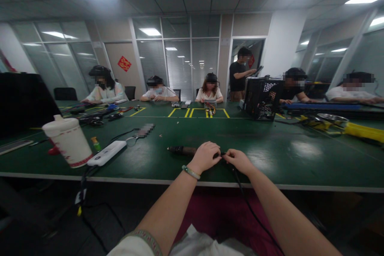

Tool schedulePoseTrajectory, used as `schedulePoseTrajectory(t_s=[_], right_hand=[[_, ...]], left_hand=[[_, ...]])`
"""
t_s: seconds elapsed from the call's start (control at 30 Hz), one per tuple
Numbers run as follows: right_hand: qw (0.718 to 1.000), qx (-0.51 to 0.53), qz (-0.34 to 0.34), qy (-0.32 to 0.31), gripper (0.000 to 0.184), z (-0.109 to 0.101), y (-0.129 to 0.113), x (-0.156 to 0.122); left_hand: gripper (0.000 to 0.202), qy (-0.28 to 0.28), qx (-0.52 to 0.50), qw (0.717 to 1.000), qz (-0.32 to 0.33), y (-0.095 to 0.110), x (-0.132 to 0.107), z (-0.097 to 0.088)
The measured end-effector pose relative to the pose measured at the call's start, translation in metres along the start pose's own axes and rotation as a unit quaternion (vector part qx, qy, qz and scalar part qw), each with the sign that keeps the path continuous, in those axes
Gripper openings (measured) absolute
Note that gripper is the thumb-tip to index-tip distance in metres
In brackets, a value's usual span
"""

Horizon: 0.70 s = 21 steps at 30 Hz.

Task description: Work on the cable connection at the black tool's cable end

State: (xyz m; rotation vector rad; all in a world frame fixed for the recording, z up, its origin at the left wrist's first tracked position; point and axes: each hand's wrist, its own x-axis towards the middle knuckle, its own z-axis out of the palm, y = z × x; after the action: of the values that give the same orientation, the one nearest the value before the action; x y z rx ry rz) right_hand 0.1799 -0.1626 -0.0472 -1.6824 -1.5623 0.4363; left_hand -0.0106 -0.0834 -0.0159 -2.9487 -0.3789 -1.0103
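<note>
On the green tabletop near its front edge lies a dark electric screwdriver [183, 150], its narrow metal tip pointing left. My left hand [207, 155], with a jade bangle on the wrist, is wrapped over the rear part of it. My right hand [239, 161] pinches the end of a black cable [244, 192] right at the tool's back end. The two hands nearly meet there. Fingers cover the joint, so I cannot tell whether the plug sits in the tool. From my right hand the cable drops over the table edge past my lap.
Left of my hands stand a white cup [68, 142] with a lid, a white power strip [107, 153] and a small green-and-yellow bottle [96, 144]. A black computer case [262, 98] stands back right, near yellow tools [363, 131]. Several people work across the table [186, 130].
</note>
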Motion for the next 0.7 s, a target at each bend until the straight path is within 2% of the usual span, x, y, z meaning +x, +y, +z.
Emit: schedulePoseTrajectory(t_s=[0.17, 0.37, 0.7], right_hand=[[1.0, 0.001, 0.0, -0.002, 0.024, -0.0007, -0.0018, -0.0007], [1.0, -0.003, -0.001, 0.0, 0.024, -0.0002, -0.0006, 0.0001], [1.0, 0.001, 0.002, -0.003, 0.023, 0.0006, 0.0011, 0.0006]], left_hand=[[0.011, -0.008, -0.003, 1.0, 0.009, 0.0011, 0.0007, -0.0009], [0.014, 0.01, -0.001, 1.0, -0.012, -0.0004, 0.0001, 0.0008], [0.011, 0.005, -0.012, 1.0, 0.008, 0.0004, 0.0, 0.0004]])
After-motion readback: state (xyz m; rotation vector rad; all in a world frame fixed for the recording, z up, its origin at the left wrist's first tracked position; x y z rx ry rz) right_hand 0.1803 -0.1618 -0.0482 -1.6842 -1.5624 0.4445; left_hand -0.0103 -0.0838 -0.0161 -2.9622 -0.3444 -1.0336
